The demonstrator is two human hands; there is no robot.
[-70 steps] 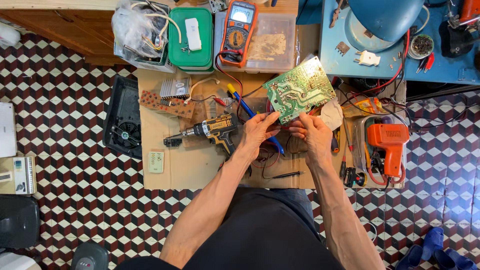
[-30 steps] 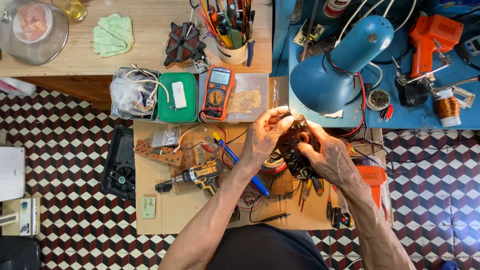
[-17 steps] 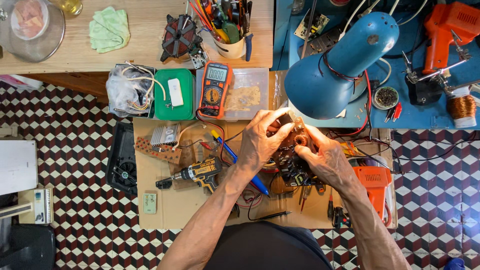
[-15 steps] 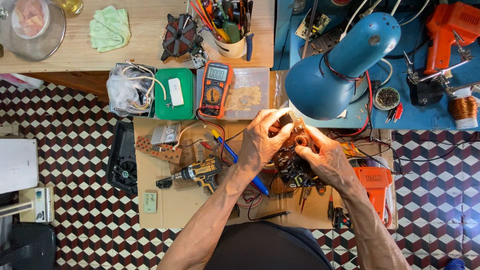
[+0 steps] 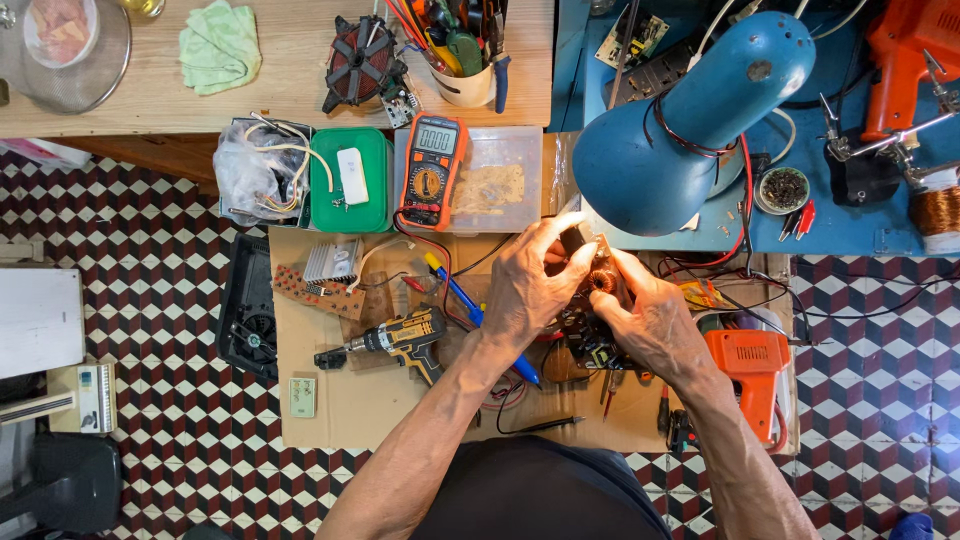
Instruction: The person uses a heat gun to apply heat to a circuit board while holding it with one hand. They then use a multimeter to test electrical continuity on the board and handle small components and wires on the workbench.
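A drill (image 5: 400,342) and one multimeter (image 5: 432,172) lie within reach on and above the cardboard sheet (image 5: 340,410) spread over the tiled floor, just left of the work. At centre, the left hand (image 5: 530,290) and right hand (image 5: 650,325) each pinch one circuit board (image 5: 590,320), component side up, close beneath the single blue lamp (image 5: 690,120), apparently for light. Two orange tools sit to the right: one (image 5: 755,365) beside the right wrist, another (image 5: 915,50) on the blue table (image 5: 850,215).
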